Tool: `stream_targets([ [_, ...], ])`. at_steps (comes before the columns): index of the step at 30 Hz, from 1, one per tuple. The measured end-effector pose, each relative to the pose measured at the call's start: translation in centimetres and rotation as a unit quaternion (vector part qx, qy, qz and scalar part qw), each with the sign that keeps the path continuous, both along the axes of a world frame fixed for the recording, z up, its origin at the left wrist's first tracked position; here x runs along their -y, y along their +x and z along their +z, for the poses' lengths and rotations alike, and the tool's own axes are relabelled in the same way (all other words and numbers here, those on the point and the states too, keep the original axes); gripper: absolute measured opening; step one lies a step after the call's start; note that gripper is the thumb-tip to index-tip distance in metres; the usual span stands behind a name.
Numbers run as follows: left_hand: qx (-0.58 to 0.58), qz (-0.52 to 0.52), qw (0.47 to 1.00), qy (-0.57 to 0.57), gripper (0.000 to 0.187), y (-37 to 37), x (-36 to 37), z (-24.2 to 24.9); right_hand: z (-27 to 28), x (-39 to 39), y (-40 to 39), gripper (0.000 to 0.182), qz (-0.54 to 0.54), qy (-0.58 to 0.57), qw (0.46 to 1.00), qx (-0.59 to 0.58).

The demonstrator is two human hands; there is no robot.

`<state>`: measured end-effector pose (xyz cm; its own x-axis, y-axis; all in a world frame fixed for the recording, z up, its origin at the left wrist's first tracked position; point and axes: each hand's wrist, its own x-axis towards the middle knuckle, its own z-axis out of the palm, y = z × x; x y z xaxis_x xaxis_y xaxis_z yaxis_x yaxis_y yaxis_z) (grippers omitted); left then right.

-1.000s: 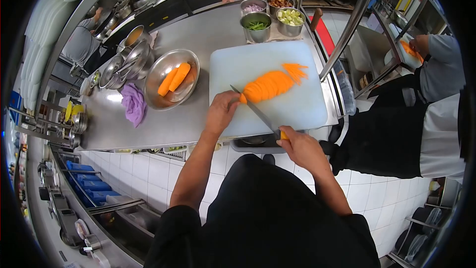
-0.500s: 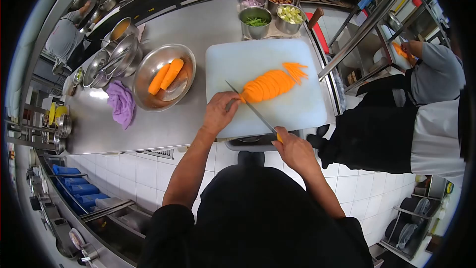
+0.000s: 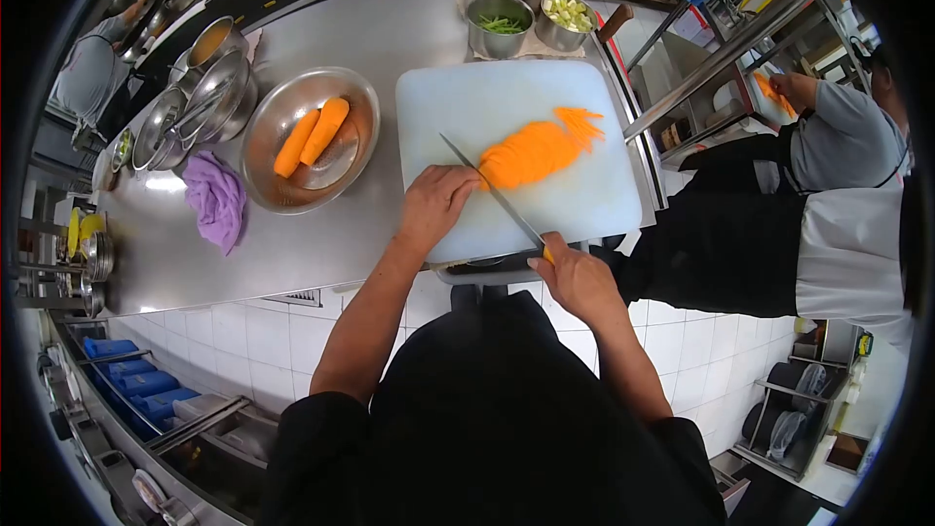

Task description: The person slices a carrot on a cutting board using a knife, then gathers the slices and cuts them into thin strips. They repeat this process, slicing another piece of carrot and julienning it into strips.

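Observation:
A white cutting board point(image 3: 521, 224) carries a row of overlapping carrot slices point(image 3: 534, 154), with thin carrot strips point(image 3: 580, 125) at its upper right end. My right hand point(image 3: 582, 284) is wrapped round the yellow handle of a kitchen knife point(image 3: 508, 207). Its blade lies slantwise across the board at the left end of the slices. Just left of the blade, my left hand point(image 3: 436, 203) is closed, fingertips on the carrot's end, which they mostly hide. Two peeled carrots point(image 3: 324, 131) rest in a steel bowl point(image 3: 263, 170) to the left.
Beyond the board stand metal pots of cut green vegetable point(image 3: 500, 26), pale green cubes point(image 3: 568, 14) and other cut food. A purple cloth point(image 3: 214, 200) and stacked bowls point(image 3: 222, 97) lie left. At the right, a co-worker point(image 3: 847, 136) handles carrot; another person point(image 3: 88, 78) is far left.
The camera view has shifted slightly. My left fingers have curled further over the carrot's end beside the blade. The knife remains at the left end of the slices.

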<state>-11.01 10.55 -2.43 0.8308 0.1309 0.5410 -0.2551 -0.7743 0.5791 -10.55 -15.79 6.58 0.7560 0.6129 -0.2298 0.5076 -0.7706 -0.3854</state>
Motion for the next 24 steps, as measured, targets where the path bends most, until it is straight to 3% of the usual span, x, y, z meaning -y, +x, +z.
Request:
stream_targets([
  [9,0.009,-0.006,1.000,-0.009,0.010,0.1,-0.2,-0.5,-1.1,-2.3,1.1,0.032,-0.003,0.005,0.999,0.044],
  [15,-0.005,-0.001,1.000,-0.011,0.009,0.1,-0.2,-0.2,2.1,-3.1,1.5,0.031,0.003,0.016,0.998,0.064],
  [24,0.003,-0.003,1.000,-0.012,0.010,0.0,-0.2,-0.4,2.4,-3.0,1.2,0.029,0.016,0.001,0.998,0.067],
])
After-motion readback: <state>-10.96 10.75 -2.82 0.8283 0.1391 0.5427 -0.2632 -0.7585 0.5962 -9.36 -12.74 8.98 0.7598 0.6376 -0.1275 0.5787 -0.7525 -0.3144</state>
